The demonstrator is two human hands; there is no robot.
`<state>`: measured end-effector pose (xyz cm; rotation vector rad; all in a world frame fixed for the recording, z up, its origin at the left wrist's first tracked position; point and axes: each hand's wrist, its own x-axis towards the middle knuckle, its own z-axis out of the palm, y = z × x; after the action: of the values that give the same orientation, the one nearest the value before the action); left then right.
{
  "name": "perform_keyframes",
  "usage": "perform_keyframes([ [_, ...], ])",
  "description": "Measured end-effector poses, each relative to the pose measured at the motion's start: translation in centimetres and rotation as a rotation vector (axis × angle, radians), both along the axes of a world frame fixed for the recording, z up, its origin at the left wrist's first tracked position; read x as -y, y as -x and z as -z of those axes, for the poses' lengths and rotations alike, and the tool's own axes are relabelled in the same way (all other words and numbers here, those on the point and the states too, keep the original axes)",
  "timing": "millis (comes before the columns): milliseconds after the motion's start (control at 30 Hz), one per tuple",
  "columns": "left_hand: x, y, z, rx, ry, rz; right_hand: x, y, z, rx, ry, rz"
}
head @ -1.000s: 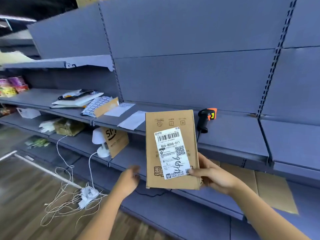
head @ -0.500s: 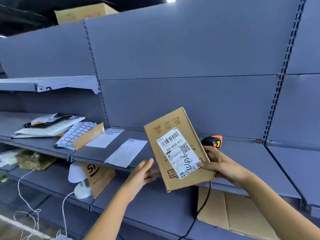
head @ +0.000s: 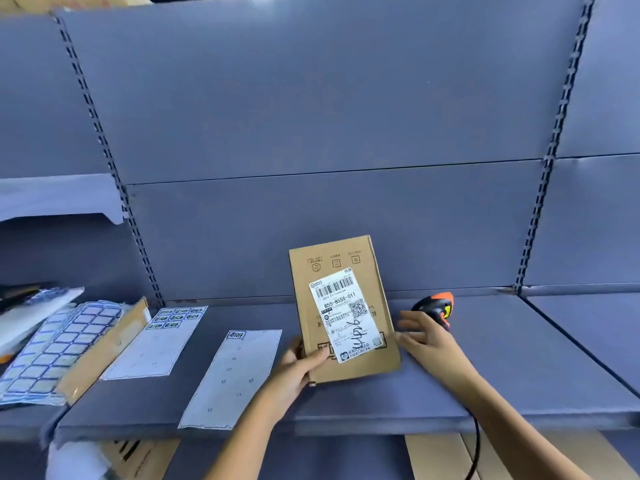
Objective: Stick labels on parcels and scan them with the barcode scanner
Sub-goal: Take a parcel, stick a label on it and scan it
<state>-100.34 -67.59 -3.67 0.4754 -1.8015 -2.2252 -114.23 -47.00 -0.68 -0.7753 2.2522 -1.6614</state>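
The left grip is pinching the parcel at its lower-left corner, long axis upright, barcode end topmost. The right grip is hovering released beside it.

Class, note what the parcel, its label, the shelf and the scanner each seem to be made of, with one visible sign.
Parcel: brown cardboard, matte; printed symbols, folded edge.
Label: white paper sticker, apparently; it takes print and pen marks.
Shelf: grey-blue matte board, probably painted metal, given the slotted uprights.
Scanner: black and orange moulded plastic, likely; smooth, slightly glossy.
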Motion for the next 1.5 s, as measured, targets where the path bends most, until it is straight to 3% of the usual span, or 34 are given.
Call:
perform_keyframes([
  [100, 1.0, 0.9, 0.7, 0.037, 0.016, 0.012, -0.9, 0.9, 0.2, -0.406, -0.318, 0.397],
  [233, 1.2, 2.6, 0.6, 0.072, -0.018, 0.007, -1.2, 2.0, 1.5, -0.335, -0.803, 0.363],
  [333, 0.8, 3.5, 0.9, 0.102, 0.08, -0.009, -0.6, 2.6, 2.9, -0.397, -0.944, 0.38],
  [500, 0.2, 4.4, 1.4, 0.13, 0.359, 0.039, -0.2, 3.4, 3.6, -0.28, -0.807, 0.482],
  [667, 0.4, 5.4, 1.4, 0.092, 0.406, 0.034, 0.1, 4.1, 3.4, -0.299, -0.842, 0.516],
  [933, 0.8, 6.1, 1.6, 0.057, 0.494, 0.013, 0.0, 5.1, 3.3, -0.138, -0.753, 0.555],
  [1067, 0.7, 5.9, 1.7, 0.048, 0.516, 0.016, -0.6, 4.7, 3.1, -0.003, -0.551, 0.578],
  [1200, 0.8, 6.0, 1.9, 0.056, 0.514, -0.001, -0.5, 2.6, 2.0, 0.103, 0.051, 0.522],
  [1267, 0.8, 6.1, 1.9, 0.06, 0.503, -0.004, 0.0, 0.8, 1.2, 0.104, 0.228, 0.443],
  [1367, 0.7, 6.1, 1.6, 0.047, 0.471, 0.017, 1.1, -2.1, -0.3, 0.134, 0.349, 0.273],
  [1500, 0.5, 5.9, 1.4, 0.062, 0.481, -0.005, 2.3, -5.4, -1.4, 0.097, 0.301, 0.085],
])
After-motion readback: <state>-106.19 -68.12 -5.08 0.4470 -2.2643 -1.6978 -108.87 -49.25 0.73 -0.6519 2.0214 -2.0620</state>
